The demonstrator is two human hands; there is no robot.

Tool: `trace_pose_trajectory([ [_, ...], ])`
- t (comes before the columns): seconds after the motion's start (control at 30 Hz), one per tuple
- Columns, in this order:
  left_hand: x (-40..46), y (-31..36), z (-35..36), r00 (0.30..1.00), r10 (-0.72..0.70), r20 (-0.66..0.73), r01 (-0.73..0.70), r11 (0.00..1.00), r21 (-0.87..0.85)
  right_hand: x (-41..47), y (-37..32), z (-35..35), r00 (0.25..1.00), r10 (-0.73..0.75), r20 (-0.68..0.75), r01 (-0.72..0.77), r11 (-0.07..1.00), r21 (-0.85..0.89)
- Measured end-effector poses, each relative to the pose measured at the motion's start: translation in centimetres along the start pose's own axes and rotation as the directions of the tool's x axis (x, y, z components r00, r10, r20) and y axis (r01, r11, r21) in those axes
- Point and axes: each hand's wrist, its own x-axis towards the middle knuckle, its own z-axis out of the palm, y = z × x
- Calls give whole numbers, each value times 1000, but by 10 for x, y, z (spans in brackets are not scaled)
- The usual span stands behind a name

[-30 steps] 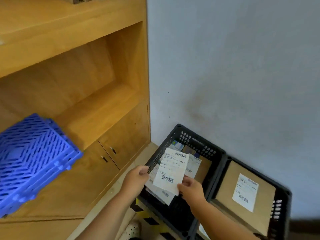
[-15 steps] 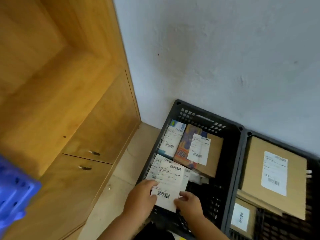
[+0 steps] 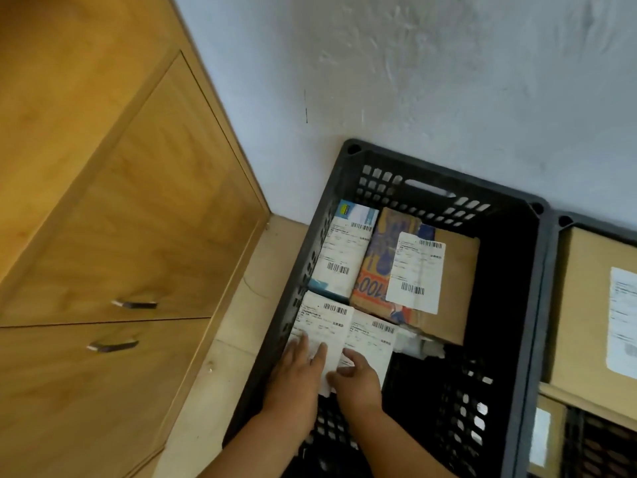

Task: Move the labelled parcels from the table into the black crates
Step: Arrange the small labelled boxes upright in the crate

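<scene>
Both hands down inside the black crate [image 3: 517,305]: left hand [image 3: 299,377] flat, fingers straight, pressing the white labelled parcel [image 3: 324,334] at the crate's left wall; right hand [image 3: 356,377] curled, seemingly pinching its near edge. Looks light, thin, slightly flexible; best taken by 2 opposite edges, not the label

**Crate layout, corner by wall**

Left crate [image 3: 348,188] centre frame, against wall [image 3: 413,81]; cabinet [image 3: 120,236] fills frame left. Second crate [image 3: 560,222] touches its right side, holding boxes. Inside left crate: two parcels at back, two labelled parcels [image 3: 324,326] in front, both hands [image 3: 300,377] on them, lower centre.
</scene>
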Motion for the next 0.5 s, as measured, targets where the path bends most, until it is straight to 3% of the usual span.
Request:
trace_pose_trajectory([
  [0.23,22,1,6,997,-13,80,5,994,106,18,3,8,996,-92,-20,92,996,14],
  [0.4,27,4,3,991,-40,128,18,985,172,24,7,-5,990,-99,97,92,993,75],
  [0.5,25,7,0,983,-53,178,21,984,176,20,7,-18,985,-118,126,115,993,28],
])
